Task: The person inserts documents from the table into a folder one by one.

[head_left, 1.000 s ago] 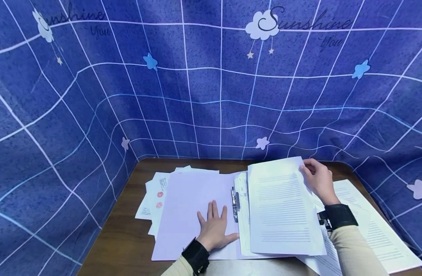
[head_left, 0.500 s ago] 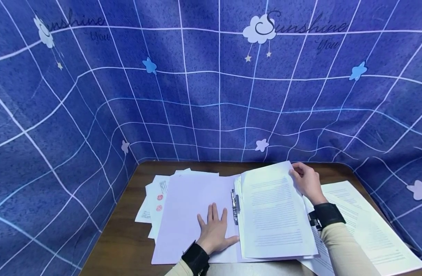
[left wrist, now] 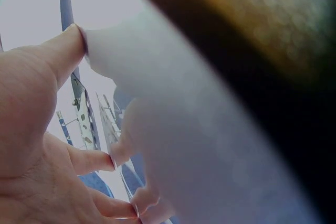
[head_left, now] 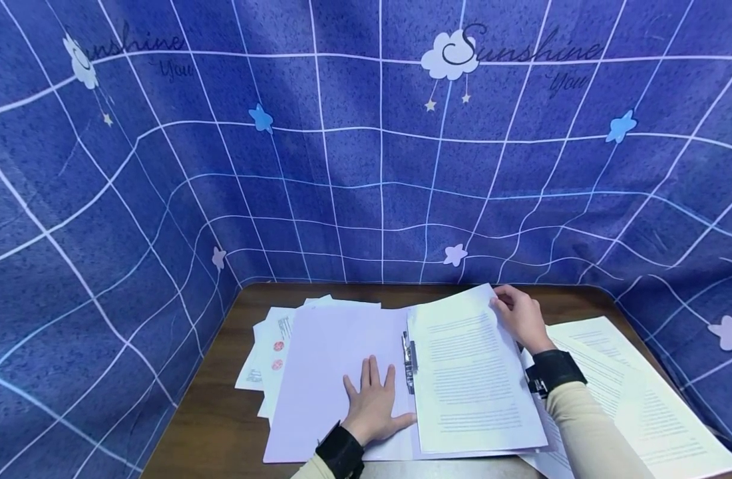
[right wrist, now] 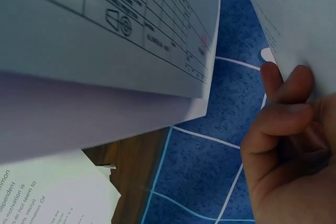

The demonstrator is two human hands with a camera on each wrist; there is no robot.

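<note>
A light purple folder (head_left: 327, 366) lies spread on the table, with a metal clip (head_left: 409, 362) along its inner fold. My left hand (head_left: 373, 406) rests on the folder's left cover, fingers spread, thumb reaching toward the fold. My right hand (head_left: 522, 320) pinches the top right corner of a printed sheet (head_left: 470, 372), which lies over the folder's right side with its left edge close to the clip. In the right wrist view, thumb and fingers (right wrist: 294, 85) hold that sheet's edge. A page with a printed table (right wrist: 142, 14) sits below it, apart from the held sheet.
Loose papers (head_left: 270, 359), some with red stamps, stick out from beneath the folder's left side. More printed sheets (head_left: 653, 399) lie fanned on the right under my forearm. A blue patterned curtain (head_left: 354, 166) surrounds the wooden table (head_left: 192, 419).
My right hand has moved left with the sheet, bringing its left edge toward the clip and covering the papers beneath. My left hand has stayed on the folder's cover.
</note>
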